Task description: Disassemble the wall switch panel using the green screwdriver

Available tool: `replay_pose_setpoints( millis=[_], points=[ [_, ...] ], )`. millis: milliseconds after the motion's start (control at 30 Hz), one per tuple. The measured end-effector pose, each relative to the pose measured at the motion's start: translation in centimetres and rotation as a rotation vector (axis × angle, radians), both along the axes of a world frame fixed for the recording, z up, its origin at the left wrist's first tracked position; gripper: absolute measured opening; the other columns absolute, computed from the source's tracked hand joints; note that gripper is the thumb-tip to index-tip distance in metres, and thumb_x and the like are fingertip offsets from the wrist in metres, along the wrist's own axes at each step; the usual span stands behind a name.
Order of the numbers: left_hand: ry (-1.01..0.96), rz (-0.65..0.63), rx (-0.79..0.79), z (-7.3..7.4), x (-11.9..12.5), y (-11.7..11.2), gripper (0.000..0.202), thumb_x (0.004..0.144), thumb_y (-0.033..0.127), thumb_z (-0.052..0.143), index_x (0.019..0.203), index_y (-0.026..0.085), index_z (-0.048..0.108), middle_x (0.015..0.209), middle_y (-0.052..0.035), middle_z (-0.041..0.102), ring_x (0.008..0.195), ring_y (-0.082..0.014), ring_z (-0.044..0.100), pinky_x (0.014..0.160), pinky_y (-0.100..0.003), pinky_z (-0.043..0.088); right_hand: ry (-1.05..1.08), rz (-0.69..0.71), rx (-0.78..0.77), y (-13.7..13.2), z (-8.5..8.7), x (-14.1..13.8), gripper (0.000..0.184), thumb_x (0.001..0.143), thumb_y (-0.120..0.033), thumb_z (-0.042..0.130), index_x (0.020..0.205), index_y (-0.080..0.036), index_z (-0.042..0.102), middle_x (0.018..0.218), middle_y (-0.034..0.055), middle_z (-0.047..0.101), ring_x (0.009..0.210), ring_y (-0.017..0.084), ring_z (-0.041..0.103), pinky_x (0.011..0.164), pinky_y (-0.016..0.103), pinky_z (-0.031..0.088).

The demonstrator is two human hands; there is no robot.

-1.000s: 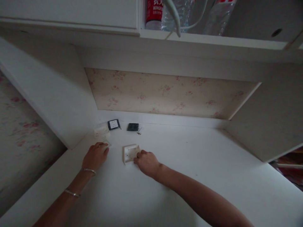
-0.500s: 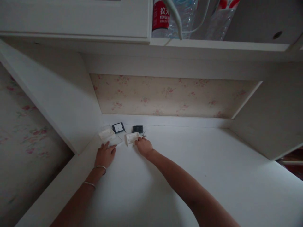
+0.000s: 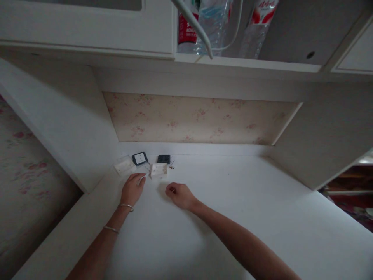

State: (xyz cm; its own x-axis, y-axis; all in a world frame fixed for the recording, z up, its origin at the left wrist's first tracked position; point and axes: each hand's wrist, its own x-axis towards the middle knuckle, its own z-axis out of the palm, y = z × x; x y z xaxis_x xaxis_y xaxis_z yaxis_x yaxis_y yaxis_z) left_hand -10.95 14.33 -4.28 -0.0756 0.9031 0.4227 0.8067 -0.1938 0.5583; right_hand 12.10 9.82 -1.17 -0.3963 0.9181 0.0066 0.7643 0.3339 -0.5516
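My left hand rests on the white desk, its fingertips pinching a thin pale plate at the plate's near edge. My right hand lies loosely curled on the desk, a short way in front of a white mounting box, holding nothing that I can see. Behind the box sit a dark socket module with a white face, a dark module and a small screw. A clear plastic piece lies at the far left.
A floral back panel closes the alcove, with white side walls left and right. Above, a shelf holds plastic water bottles and a white cable.
My right hand pushed the white box back towards the wall, let go of it and drew back towards me. My left hand stayed by the thin plate.
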Motion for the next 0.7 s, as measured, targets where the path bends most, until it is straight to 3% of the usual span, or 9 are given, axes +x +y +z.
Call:
replay_pose_setpoints(
  millis=[67,133,200,300,400,500,600,700],
  points=[
    [-0.203,-0.065,0.039,1.6,2.1,-2.2,0.033,0.088,0.038,0.049,0.104,0.017,0.068,0.105,-0.0083,0.067,0.091,-0.0190,0.065,0.089,-0.032,0.051,0.544,-0.077,-0.448,-3.2,-0.6,-0.9,0.033,0.091,-0.033,0.051,0.118,-0.015,0.055,0.104,0.0083,0.065,0.083,0.015,0.065,0.071,0.027,0.053],
    [-0.400,-0.094,0.055,3.2,4.4,-4.9,0.034,0.086,0.043,0.052,0.104,0.018,0.068,0.100,-0.0060,0.069,0.087,-0.0184,0.065,0.084,-0.030,0.053,1.002,-0.063,-0.719,-6.6,-1.0,-2.6,0.056,0.078,-0.040,0.069,0.126,-0.018,0.050,0.120,0.0104,0.058,0.093,0.016,0.064,0.075,0.029,0.052],
    [-0.550,-0.097,0.035,4.7,6.5,-7.8,0.035,0.085,0.045,0.055,0.105,0.018,0.067,0.092,-0.0046,0.070,0.081,-0.0177,0.065,0.078,-0.029,0.054,1.266,0.023,-0.830,-9.8,-1.2,-4.5,0.066,0.070,-0.046,0.076,0.125,-0.019,0.052,0.125,0.0106,0.056,0.102,0.018,0.061,0.079,0.030,0.051],
    [-0.681,-0.057,0.032,6.0,8.5,-11.8,0.034,0.083,0.045,0.059,0.102,0.018,0.067,0.079,-0.0031,0.068,0.074,-0.0164,0.064,0.071,-0.027,0.053,1.489,0.084,-0.819,-13.9,-1.5,-6.6,0.064,0.070,-0.050,0.075,0.122,-0.017,0.057,0.116,0.0107,0.062,0.099,0.020,0.062,0.085,0.035,0.048],
    [-0.755,0.002,0.087,5.9,9.3,-14.8,0.032,0.083,0.042,0.060,0.101,0.017,0.068,0.073,-0.0020,0.066,0.071,-0.0158,0.062,0.067,-0.025,0.051,1.495,0.072,-0.826,-16.8,-2.2,-6.9,0.065,0.060,-0.042,0.084,0.115,-0.016,0.062,0.104,0.0078,0.068,0.094,0.020,0.063,0.092,0.039,0.044],
    [-0.748,-0.033,0.126,5.2,10.2,-16.9,0.030,0.085,0.040,0.058,0.101,0.017,0.067,0.072,-0.0014,0.065,0.066,-0.0145,0.061,0.062,-0.025,0.051,1.357,0.147,-0.905,-19.0,-2.6,-5.7,0.056,0.059,-0.040,0.085,0.105,-0.014,0.067,0.098,0.0069,0.069,0.096,0.022,0.063,0.096,0.040,0.042],
    [-0.539,-0.154,0.175,4.9,11.3,-18.1,0.024,0.088,0.037,0.054,0.098,0.019,0.068,0.080,-0.0032,0.067,0.067,-0.0144,0.062,0.064,-0.025,0.052,1.208,0.184,-0.944,-20.3,-2.2,-4.3,0.062,0.052,-0.035,0.088,0.107,-0.016,0.067,0.105,0.0065,0.068,0.102,0.024,0.062,0.095,0.039,0.044],
    [-0.296,-0.254,0.275,5.1,12.0,-18.6,0.022,0.090,0.031,0.052,0.097,0.021,0.069,0.080,-0.0044,0.068,0.068,-0.0149,0.062,0.070,-0.026,0.052,1.034,0.264,-0.841,-21.1,-1.5,-3.2,0.060,0.057,-0.039,0.085,0.110,-0.019,0.066,0.111,0.0059,0.067,0.105,0.023,0.060,0.094,0.036,0.044]
  ],
)
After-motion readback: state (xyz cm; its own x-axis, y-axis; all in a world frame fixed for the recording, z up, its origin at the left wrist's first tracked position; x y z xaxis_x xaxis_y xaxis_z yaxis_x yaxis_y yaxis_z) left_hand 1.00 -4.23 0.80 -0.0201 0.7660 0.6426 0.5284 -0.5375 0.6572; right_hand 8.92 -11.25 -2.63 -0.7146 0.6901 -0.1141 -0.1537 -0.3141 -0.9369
